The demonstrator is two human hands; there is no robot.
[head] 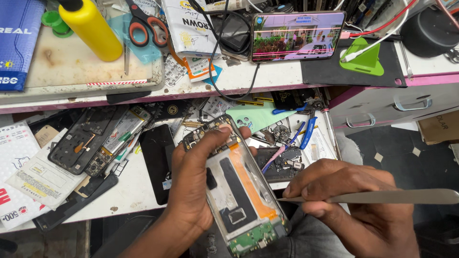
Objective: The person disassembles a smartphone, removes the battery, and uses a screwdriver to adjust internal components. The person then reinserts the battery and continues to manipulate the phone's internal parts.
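Fingers of the left hand (193, 184) wrap an opened phone (237, 188), thumb pressed near its top, holding it above the lap, just below the cluttered drawer (134, 191). The right hand (356, 205) pinches metal tweezers (397, 196), tips touching the phone's right edge. Another phone (297, 36) lies on the counter.

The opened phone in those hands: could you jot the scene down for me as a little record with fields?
Left hand: grips the opened phone, back cover off, orange ribbon and green board showing
Right hand: holds a flat metal pry tool, tip at the phone's right edge
Bench behind: dismantled phone frames, blue-handled pliers
Upper shelf: yellow bottle, orange-handled scissors, lit phone lying sideways
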